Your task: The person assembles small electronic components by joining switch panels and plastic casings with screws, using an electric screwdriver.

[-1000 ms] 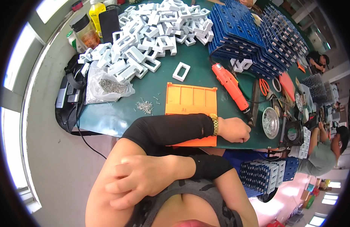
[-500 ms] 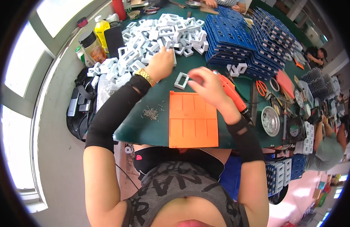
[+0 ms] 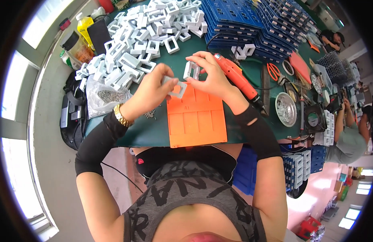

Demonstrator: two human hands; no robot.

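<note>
My left hand point(image 3: 153, 88), with a gold band at the wrist, pinches a pale rectangular plastic frame point(image 3: 179, 90) over the top left corner of an orange tray point(image 3: 196, 136). Slightly farther off, my right hand point(image 3: 214, 77) grips a second pale frame point(image 3: 187, 71) upright between thumb and fingers. The two frames are close together but apart. Low ribs divide the flat orange tray, which lies at the table's near edge. Partly hidden under my left wrist is a small heap of screws point(image 3: 150, 114).
A large pile of pale frames point(image 3: 132, 60) covers the back left. A clear bag of screws point(image 3: 110, 96) lies beside it. At the right are a red electric screwdriver point(image 3: 239, 78), orange-handled scissors point(image 3: 273, 71) and a metal bowl point(image 3: 285, 109). Stacked blue panels point(image 3: 231, 18) stand behind.
My left hand has come back from the pile toward the tray with a frame. My right hand has picked up the frame that lay on the table. The view has shifted.
</note>
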